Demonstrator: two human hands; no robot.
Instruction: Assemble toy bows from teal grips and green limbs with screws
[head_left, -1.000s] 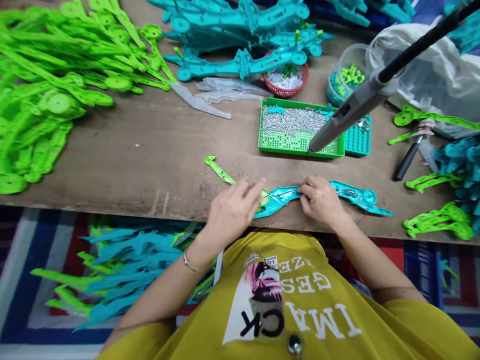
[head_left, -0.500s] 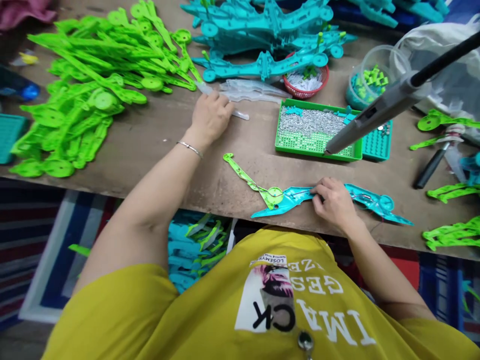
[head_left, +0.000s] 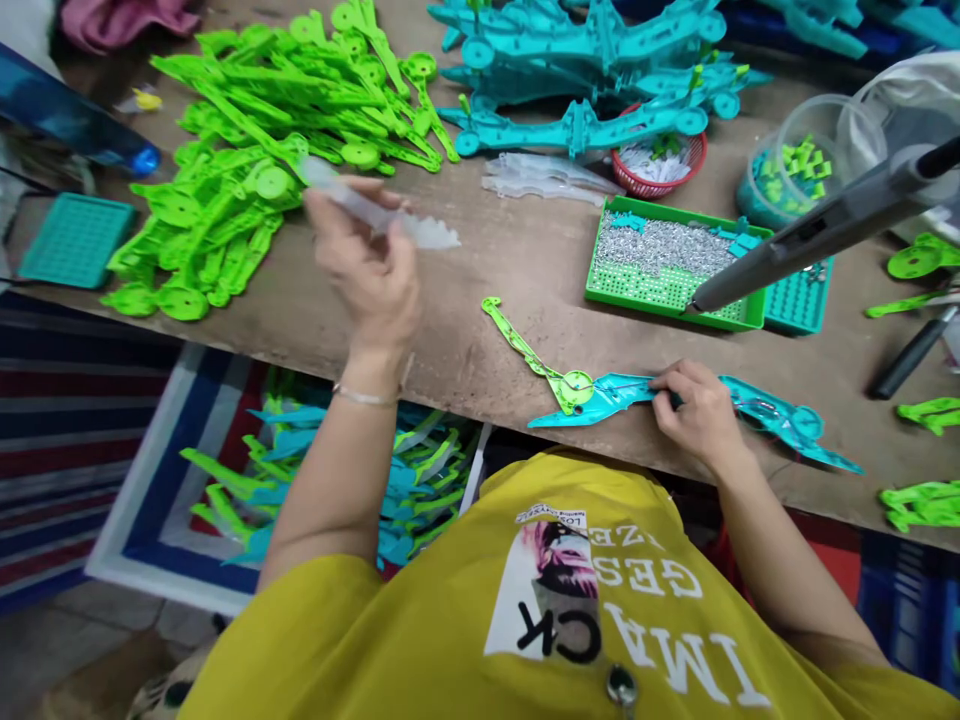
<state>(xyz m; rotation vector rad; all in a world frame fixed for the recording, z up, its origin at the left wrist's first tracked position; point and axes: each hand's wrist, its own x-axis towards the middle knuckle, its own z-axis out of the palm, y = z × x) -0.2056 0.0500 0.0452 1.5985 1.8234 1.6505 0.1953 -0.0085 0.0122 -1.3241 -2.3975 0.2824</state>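
Long teal plastic shell (head_left: 609,402) lies near the table's front edge, to the right of the left hand (head_left: 367,265) and closer to the body, long axis running roughly left to right along that edge, right end tipping a bit toward the person. Right hand (head_left: 699,408) is the nearer one, actually on it: fingers curled in, nearly closed, thumb and fingertips pinching around the middle of the shell; whether they also pin the thin dark wire running in beneath them, can't tell. Lime-green plastic arm with a round disc (head_left: 574,390) overlaps the shell's left end, angled up and away to the left. Left hand is well apart from the shell, raised in front of the lime-green plastic heap (head_left: 247,190), half closed, thumb against fingers, gripping a strip of frosted see-through plastic (head_left: 431,232); blurry, exact finger contact unclear. Strip slants from upper left down to the right, jagged end pointing toward the shell's side, gap of bare brown table (head_left: 442,310) between. Two-tone grey rod-shaped tool (head_left: 795,240) hangs over the green perforated tray (head_left: 667,303), beyond the right hand, touched by neither hand
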